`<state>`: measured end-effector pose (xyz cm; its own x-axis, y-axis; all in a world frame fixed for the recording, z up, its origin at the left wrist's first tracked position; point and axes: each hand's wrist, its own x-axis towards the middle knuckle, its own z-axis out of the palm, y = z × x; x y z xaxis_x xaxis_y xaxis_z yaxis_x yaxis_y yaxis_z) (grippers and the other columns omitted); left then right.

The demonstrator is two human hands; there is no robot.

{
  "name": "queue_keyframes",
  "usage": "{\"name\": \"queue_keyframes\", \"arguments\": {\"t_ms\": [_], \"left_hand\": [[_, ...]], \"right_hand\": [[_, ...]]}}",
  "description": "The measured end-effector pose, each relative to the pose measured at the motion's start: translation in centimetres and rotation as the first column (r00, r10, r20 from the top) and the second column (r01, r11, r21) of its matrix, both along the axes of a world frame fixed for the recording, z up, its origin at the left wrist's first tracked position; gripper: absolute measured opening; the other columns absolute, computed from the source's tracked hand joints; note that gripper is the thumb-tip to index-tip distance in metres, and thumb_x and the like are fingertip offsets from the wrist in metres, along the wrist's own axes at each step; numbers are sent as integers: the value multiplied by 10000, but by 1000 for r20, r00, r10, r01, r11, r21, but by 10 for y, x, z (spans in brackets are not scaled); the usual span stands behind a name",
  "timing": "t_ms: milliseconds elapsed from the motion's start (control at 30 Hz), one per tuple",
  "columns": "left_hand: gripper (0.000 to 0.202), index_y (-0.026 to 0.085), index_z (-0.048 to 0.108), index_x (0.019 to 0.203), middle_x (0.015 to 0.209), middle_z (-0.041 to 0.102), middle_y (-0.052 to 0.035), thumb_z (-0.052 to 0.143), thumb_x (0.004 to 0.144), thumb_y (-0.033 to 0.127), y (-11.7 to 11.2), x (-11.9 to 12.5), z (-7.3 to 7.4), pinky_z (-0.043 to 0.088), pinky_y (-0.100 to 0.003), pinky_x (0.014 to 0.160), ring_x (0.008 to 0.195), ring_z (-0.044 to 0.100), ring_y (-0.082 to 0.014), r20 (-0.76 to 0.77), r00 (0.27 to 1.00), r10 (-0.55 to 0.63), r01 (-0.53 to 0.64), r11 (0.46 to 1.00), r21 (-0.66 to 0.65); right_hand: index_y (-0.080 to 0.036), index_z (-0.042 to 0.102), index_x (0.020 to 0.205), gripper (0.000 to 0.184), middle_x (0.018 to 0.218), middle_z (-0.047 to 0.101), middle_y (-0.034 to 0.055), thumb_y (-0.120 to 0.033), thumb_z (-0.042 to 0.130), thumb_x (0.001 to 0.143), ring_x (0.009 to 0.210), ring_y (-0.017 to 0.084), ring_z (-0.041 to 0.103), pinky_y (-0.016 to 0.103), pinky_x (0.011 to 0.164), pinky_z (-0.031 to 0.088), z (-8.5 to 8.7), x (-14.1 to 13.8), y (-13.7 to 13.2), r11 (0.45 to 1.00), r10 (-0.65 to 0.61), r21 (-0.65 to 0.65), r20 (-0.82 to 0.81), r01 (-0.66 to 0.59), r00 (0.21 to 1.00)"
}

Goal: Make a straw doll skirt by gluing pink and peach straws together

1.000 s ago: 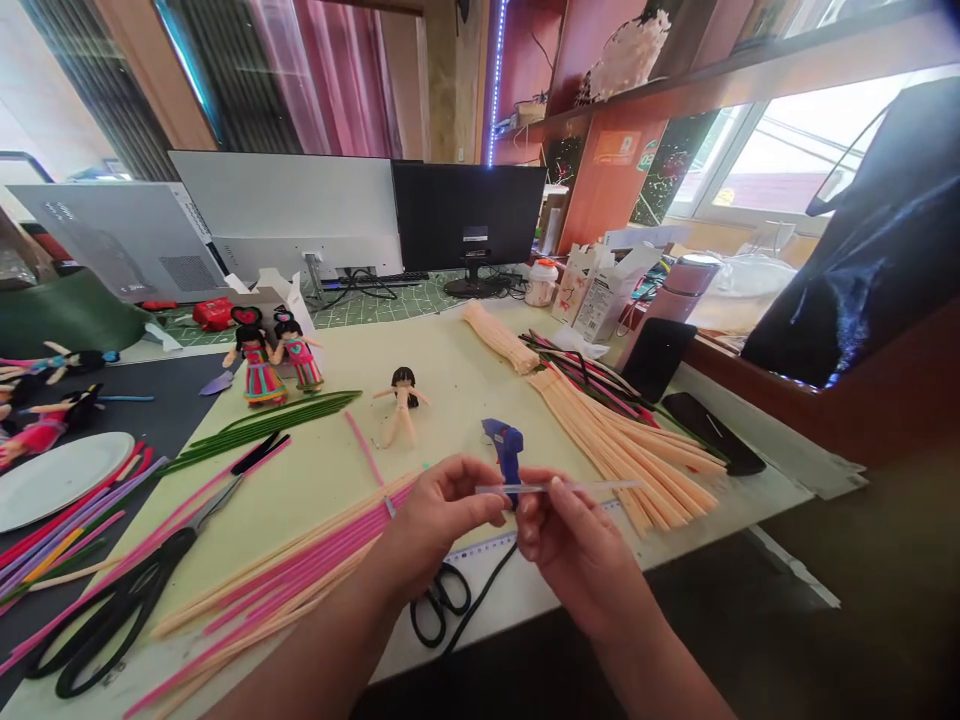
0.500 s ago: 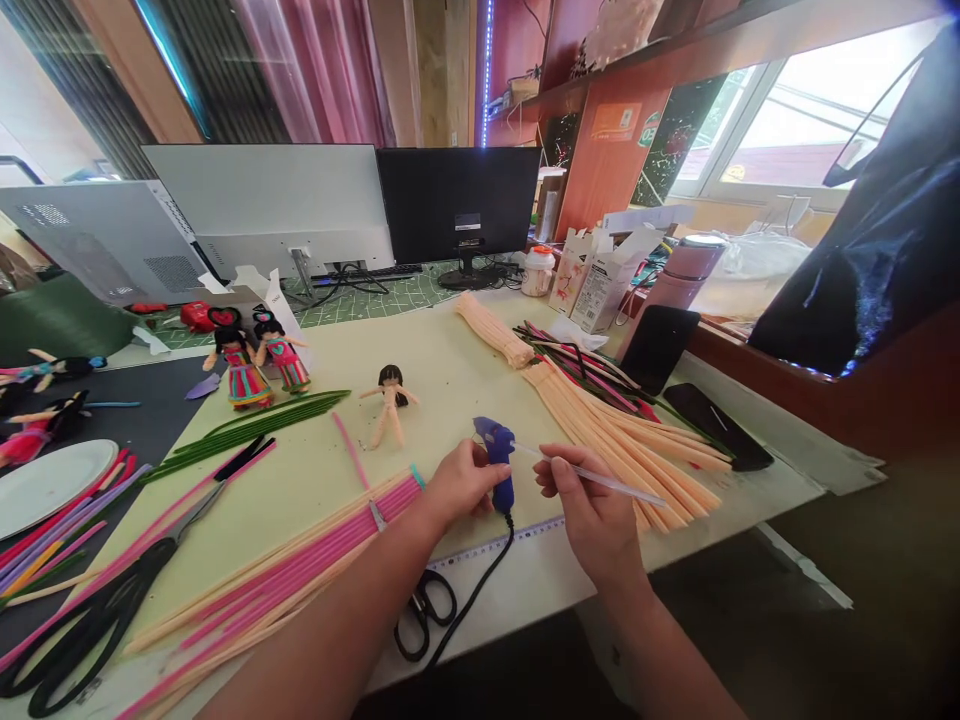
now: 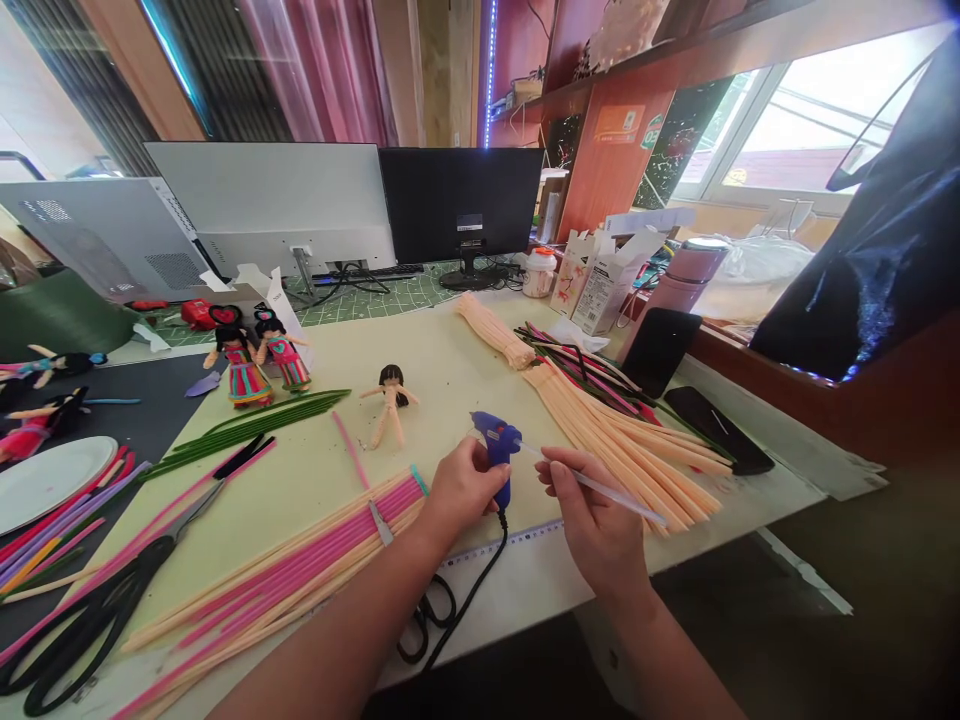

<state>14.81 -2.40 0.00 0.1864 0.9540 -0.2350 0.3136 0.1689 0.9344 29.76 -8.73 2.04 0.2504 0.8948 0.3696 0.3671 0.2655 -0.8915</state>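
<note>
The blue glue gun (image 3: 498, 440) is held near the middle of the table (image 3: 442, 350), with its nose turned to the left and its black cord (image 3: 482, 575) hanging down over the ruler (image 3: 525, 536). Its handle is gripped by the left hand (image 3: 465, 487), with the thumb and fingers closed on it. A thin, see-through glue stick (image 3: 630, 502) is pinched by the right hand (image 3: 600, 520), much like a pencil, and its tip is pointed at the back of the gun. It cannot be told if the tip is just touching or is a little way inside. It looks as if the gun is being fed with the stick, and most of the stick is seen outside. For the next move, the gun needs to be kept still, the stick needs to be lined up with the back end, and a soft, straight push is called for, so that the stick is not bent. The little doll (image 3: 391, 405) is left lying farther back, touched by no hand.
</note>
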Motion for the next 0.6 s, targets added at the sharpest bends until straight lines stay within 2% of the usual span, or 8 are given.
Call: {"name": "queue_keyframes", "arguments": {"t_ms": [133,233,367,600], "left_hand": [[222,211,454,798,790,621,31,603,786,375,-13,-8,17,427,-203,470,463,556,-73,-69,996,51,-36,979,202],[187,218,463,815,821,632,25,590,792,353,-23,-13,28,415,-217,532,530,560,-87,-124,986,113,-68,946,317],[184,225,455,812,758,632,36,578,796,360,-34,-15,38,371,-237,547,518,531,-102,-161,976,146,-85,939,333],[168,227,450,811,695,614,42,571,794,343,-48,-18,50,328,-239,547,509,514,-112,-172,970,170,-102,932,348]], "right_hand": [[-217,648,1064,197,932,700,67,-235,544,898,858,201,682,344,742,575,12,-3,-9,992,11,124,91,-23,996],[-233,646,1085,238,967,685,65,-157,549,881,860,198,677,341,738,576,19,-6,-15,971,39,226,154,-73,987],[-253,634,1124,325,1020,661,58,-84,558,857,894,191,660,336,761,565,23,-11,-23,947,35,308,198,-96,980],[-274,630,1147,364,1039,663,44,-71,570,851,930,183,642,335,798,552,26,-14,-36,939,-6,333,265,-86,964]]}}
